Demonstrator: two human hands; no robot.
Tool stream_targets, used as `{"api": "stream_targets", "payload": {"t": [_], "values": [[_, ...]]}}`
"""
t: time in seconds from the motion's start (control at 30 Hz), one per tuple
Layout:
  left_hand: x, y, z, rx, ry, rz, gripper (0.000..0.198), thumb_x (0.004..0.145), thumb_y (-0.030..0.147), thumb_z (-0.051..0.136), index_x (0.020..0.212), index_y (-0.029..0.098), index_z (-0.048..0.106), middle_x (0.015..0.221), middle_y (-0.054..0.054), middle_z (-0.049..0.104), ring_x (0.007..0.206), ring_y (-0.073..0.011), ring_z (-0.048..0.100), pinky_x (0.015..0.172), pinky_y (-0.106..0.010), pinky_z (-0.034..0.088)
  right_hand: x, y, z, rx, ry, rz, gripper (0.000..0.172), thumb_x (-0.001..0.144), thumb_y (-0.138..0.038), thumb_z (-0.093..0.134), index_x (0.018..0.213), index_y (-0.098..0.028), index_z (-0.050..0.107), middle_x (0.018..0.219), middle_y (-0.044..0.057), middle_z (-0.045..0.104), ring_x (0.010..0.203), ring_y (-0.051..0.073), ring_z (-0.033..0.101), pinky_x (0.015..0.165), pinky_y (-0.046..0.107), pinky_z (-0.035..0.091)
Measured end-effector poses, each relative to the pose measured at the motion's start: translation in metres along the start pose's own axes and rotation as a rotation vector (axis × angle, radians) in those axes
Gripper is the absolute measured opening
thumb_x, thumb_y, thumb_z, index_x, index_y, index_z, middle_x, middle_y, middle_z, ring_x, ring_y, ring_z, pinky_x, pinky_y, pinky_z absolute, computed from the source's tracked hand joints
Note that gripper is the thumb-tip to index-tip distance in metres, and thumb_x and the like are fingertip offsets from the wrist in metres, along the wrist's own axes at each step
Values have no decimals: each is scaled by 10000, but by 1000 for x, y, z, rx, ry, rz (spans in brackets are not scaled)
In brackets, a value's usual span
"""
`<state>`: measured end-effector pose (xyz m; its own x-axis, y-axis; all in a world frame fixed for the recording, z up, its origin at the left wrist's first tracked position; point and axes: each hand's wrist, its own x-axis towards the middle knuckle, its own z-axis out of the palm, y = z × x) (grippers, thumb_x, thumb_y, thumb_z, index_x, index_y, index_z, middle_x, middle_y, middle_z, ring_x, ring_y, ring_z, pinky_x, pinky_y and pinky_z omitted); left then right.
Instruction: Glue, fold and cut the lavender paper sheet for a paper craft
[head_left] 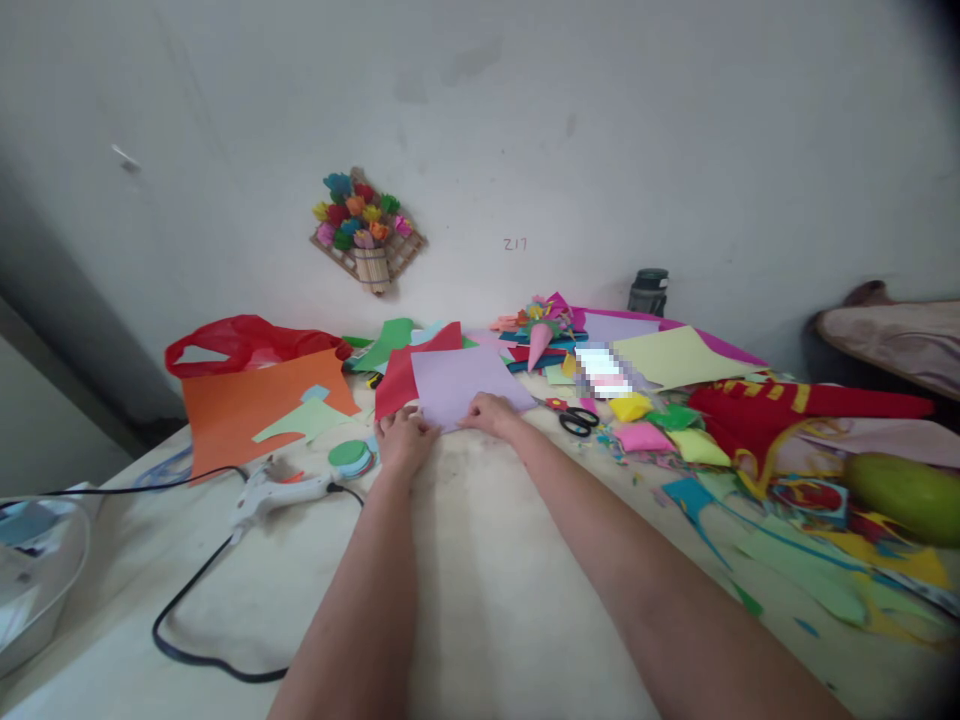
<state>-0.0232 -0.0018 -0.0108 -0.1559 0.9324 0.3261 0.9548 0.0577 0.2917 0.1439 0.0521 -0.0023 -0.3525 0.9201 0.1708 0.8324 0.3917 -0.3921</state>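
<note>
A lavender sheet of paper (pixel 461 378) lies in front of me on the table, over part of a red sheet (pixel 400 378). My left hand (pixel 406 440) is at its near left corner, fingers bent and closed on the edge. Along the same near edge, my right hand (pixel 490 413) pinches the paper with curled fingers. Just left of my left hand sits a stack of round green and blue paper discs (pixel 350 457). Black-handled scissors (pixel 577 419) rest to the right of my right hand.
A white glue gun (pixel 281 494) with a black cord lies at left, near an orange sheet (pixel 262 405). Small coloured packets (pixel 643 438), paper scraps (pixel 806 570) and a green fruit (pixel 904 497) crowd the right. A dark bottle (pixel 648 292) stands by the wall.
</note>
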Motion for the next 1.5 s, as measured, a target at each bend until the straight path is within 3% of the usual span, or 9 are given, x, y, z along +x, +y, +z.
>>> {"api": "stream_targets", "payload": {"t": [0.37, 0.5, 0.73, 1.03, 1.13, 1.27, 1.37, 1.5], "values": [[-1, 7, -1, 94, -9, -69, 279, 702, 437, 468, 695, 222, 646, 1215, -55, 495, 1195, -326, 293, 991, -554, 65, 4, 1, 2, -71, -5, -15, 294, 679, -501, 590, 646, -211, 630, 942, 54, 614, 786, 186, 561, 698, 288, 360], [-2, 7, 0, 116, 21, -125, 317, 696, 448, 464, 798, 206, 643, 1231, -92, 477, 1207, -347, 274, 982, -568, 46, 3, 0, 1, -91, -23, -22, 299, 692, -504, 575, 675, -211, 634, 953, 56, 608, 800, 186, 559, 705, 285, 359], [-5, 28, 5, 131, 78, -95, 613, 673, 567, 446, 1156, 192, 488, 1433, -85, 156, 1295, -299, -105, 1002, -541, -20, 6, 1, 3, -128, -31, -27, 318, 696, -521, 559, 708, -213, 639, 958, 57, 605, 816, 194, 556, 678, 277, 361], [-4, 27, 15, 143, -11, -161, 654, 707, 564, 382, 1259, 215, 405, 1439, -68, 138, 1257, -284, -224, 980, -577, -26, 2, 2, 5, -144, 16, -45, 276, 712, -480, 561, 816, -234, 631, 975, 67, 558, 890, 202, 516, 746, 290, 355], [-5, 26, 14, 133, -27, -178, 648, 716, 558, 372, 1271, 223, 394, 1444, -64, 108, 1251, -284, -235, 973, -581, -50, 3, 5, 6, -166, 57, -45, 373, 679, -516, 581, 955, -267, 610, 1159, 78, 476, 1035, 251, 438, 841, 348, 317], [-8, 25, 13, 136, -27, -185, 593, 744, 495, 368, 1278, 237, 386, 1449, -58, 71, 1256, -277, -224, 969, -583, -65, 6, 7, 4, -195, 3, -22, 598, 670, -541, 578, 1217, -337, 449, 1405, 43, 196, 1232, 302, 223, 965, 440, 165], [-12, 19, 13, 147, -4, -199, 537, 780, 391, 343, 1292, 230, 369, 1449, -57, 62, 1263, -274, -207, 970, -584, -70, 5, 4, -1, -174, -109, 24, 744, 681, -549, 560, 1332, -323, 281, 1443, 51, 68, 1300, 290, 11, 1002, 459, 39], [-16, 18, 5, 208, 122, -210, 516, 791, 266, 332, 1304, 216, 357, 1448, -46, 79, 1272, -266, -189, 986, -558, -86, 3, -1, -7, -140, -183, 80, 787, 688, -556, 546, 1358, -306, 218, 1450, 57, -6, 1299, 275, -85, 1007, 461, -10]]}}
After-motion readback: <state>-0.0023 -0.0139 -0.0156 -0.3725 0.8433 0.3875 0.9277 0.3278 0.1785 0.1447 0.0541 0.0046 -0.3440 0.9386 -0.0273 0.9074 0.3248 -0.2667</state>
